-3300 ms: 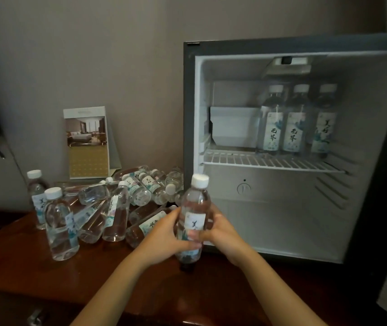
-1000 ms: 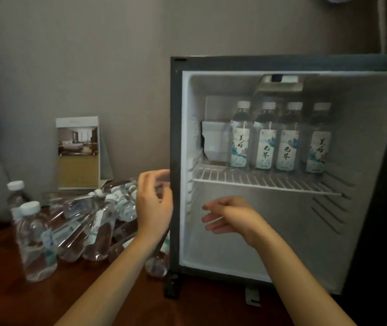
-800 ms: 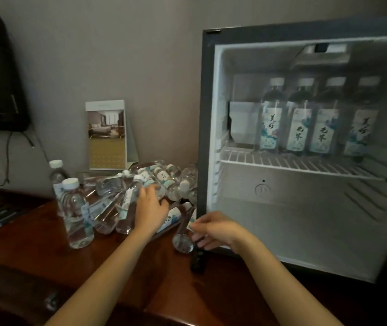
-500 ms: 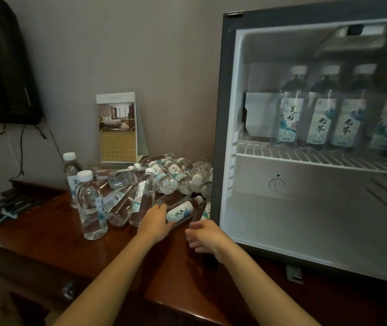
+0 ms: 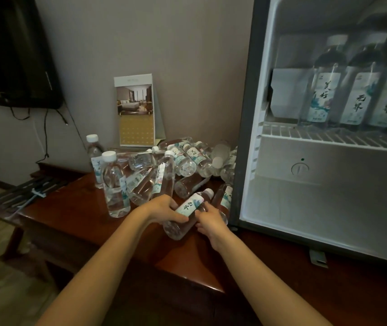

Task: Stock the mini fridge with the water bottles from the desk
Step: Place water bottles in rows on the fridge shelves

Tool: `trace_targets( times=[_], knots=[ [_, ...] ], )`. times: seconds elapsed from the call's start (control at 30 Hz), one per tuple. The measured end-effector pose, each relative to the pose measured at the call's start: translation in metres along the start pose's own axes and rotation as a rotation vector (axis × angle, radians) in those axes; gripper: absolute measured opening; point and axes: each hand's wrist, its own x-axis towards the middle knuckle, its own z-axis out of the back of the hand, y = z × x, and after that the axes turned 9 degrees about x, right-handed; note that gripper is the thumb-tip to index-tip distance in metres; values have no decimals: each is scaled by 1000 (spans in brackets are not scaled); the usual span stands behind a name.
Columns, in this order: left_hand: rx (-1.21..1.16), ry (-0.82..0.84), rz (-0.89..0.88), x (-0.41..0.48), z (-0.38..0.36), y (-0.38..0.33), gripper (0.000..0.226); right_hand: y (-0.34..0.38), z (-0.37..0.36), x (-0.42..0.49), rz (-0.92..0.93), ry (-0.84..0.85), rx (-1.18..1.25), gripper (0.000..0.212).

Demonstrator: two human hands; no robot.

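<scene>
Your left hand (image 5: pixel 164 208) wraps the bottle (image 5: pixel 189 207) mid-body, thumb across the front, fingers curled behind. The bottle is clear ribbed plastic with a white cap and a pale paper label with brush script. It lies tilted, cap pointing up-right, base low over the desk (image 5: pixel 70 212), just left of the fridge (image 5: pixel 246 114). Your right hand (image 5: pixel 210 220) has curled fingers against the same bottle's right side; can't tell if it clasps or only touches. The desk is glossy reddish-brown wood with a sharp corner. Behind your hands is a pile (image 5: pixel 183 161) of matching bottles on their sides, with an upright pair (image 5: pixel 115 184) to its left. The fridge is open: dark frame, white smooth liner, white wire shelf (image 5: pixel 328 137) with shelf bottles (image 5: pixel 321 90) standing in a row. A folded card (image 5: pixel 136 111) stands at the wall.
</scene>
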Motion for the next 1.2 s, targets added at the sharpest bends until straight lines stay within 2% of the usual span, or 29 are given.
trace_targets(
  times=[0.1,0.2,0.33,0.5,0.67,0.8,0.97,1.03,1.2],
  knots=[
    [-171,69,2,-19,-3,9,22,-8,-9,3,7,-22,162,61],
    [-246,50,-47,-30,-9,17,30,-14,-15,2,-52,7,365,80],
    [-246,-90,-164,-50,-18,11,61,-16,-19,-3,-46,63,488,74],
    [-413,-201,-235,-57,-38,1,110,-9,-6,-19,78,143,528,71],
    [-586,-321,-352,-67,-38,-29,104,14,12,-33,185,210,551,76],
    [-665,-470,-457,-66,-31,-57,107,50,33,-45,289,270,485,74],
    [-718,-654,-578,-65,-31,-104,109,98,70,-66,460,320,277,66],
    [-731,-712,-615,-59,-31,-124,109,112,85,-75,517,271,198,63],
    [-692,-851,-678,-50,-24,-180,110,143,121,-92,673,23,40,39]
  ],
)
